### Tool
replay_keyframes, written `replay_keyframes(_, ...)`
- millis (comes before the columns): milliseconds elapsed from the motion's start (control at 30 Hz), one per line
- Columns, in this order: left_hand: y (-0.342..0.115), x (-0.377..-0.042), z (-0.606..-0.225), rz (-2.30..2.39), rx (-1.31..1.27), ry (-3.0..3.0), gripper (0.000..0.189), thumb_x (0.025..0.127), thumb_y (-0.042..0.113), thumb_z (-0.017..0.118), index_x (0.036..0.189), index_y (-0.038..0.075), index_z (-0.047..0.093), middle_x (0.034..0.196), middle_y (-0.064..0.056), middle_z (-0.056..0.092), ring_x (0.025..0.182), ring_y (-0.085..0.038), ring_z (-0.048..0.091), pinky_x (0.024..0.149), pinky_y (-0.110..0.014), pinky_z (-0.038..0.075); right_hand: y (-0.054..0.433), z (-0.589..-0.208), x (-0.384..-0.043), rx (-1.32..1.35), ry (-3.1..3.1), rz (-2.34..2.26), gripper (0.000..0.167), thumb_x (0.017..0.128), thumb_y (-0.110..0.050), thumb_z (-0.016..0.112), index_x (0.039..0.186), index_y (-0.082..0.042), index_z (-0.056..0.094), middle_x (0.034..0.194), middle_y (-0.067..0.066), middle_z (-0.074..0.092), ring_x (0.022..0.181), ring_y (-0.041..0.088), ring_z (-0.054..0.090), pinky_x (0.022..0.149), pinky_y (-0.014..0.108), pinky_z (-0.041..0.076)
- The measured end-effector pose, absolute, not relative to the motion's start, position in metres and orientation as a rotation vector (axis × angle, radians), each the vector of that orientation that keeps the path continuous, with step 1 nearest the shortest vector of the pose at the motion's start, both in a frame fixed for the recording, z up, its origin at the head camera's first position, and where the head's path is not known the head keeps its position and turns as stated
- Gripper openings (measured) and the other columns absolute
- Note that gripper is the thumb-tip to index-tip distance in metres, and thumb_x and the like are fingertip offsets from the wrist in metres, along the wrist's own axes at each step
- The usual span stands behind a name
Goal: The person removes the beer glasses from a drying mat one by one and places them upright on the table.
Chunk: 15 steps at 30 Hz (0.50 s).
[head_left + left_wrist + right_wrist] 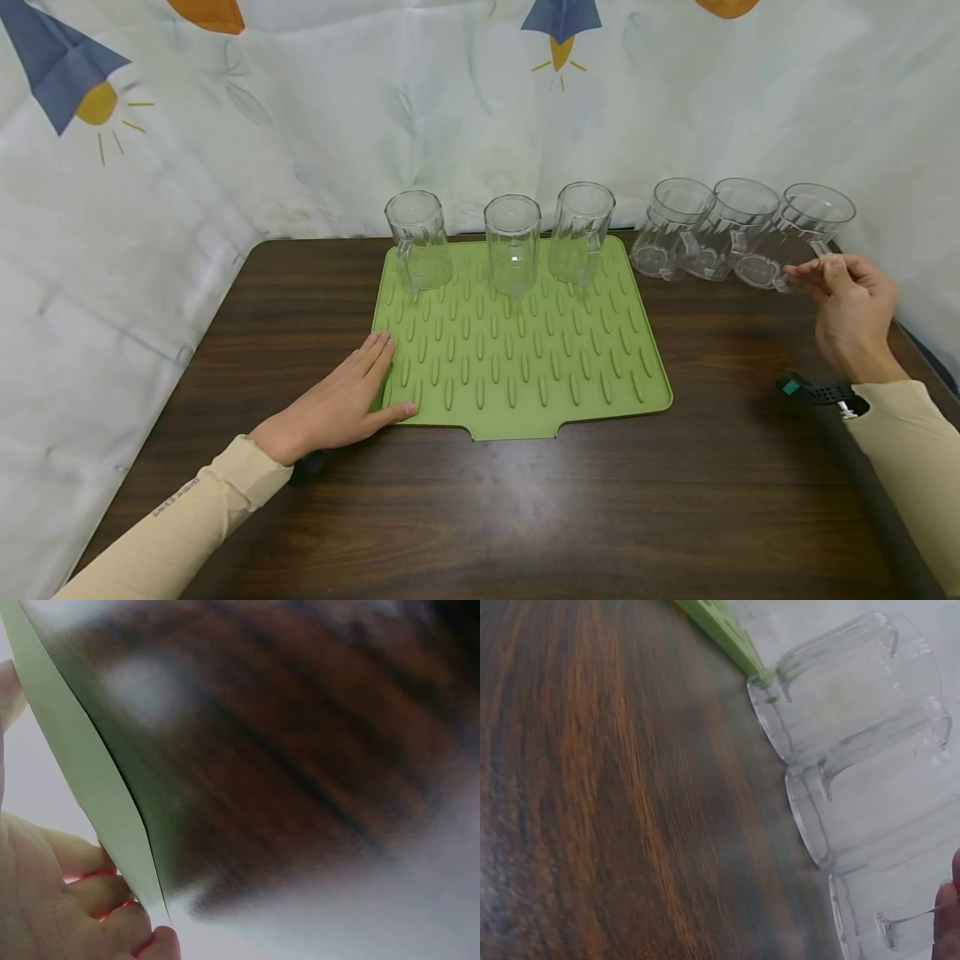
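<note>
Empty far-right mug (783,242), upright, pinched at near-side handle (821,247) by right hand (857,307); mat (525,367) touched by left hand (339,402), fingers (372,357) straight.

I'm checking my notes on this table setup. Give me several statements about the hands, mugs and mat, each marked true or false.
1. Three clear mugs stand on the green mat. True.
2. The left hand touches the mat's right edge. False: it is at the mat's left edge.
3. The right hand is at the handle of the rightmost mug. True.
4. The mugs off the mat stand to its left. False: they stand to its right, on the table.
5. The mat's tab is on the edge nearest the person. True.
</note>
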<state>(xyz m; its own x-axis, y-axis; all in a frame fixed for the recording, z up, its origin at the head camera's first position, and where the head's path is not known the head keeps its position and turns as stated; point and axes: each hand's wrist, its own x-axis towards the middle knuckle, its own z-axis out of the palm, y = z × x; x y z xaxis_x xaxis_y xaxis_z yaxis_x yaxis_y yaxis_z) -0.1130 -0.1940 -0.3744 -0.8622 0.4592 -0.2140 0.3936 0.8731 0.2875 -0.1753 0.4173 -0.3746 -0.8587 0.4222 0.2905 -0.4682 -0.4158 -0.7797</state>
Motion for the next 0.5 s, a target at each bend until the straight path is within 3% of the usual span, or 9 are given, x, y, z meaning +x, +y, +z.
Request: replay_keyframes(500, -0.1924, -0.1110, -0.3711, 0.340, 0.668, 2.780, 0.102, 0.100, 0.065, 0.054, 0.164, -0.006, 0.014, 0.173, -0.027, 0.008, 0.162, -0.045, 0.009, 0.129, -0.063, 0.022, 0.4266, -0.3732, -0.1816, 0.023, -1.465, 2.284, 0.018, 0.099, -0.006, 0.064, 0.097, 0.012, 0.066, 0.089, 0.012, 0.073, 0.081, 0.021, 0.078, 0.080, 0.024, 0.064)
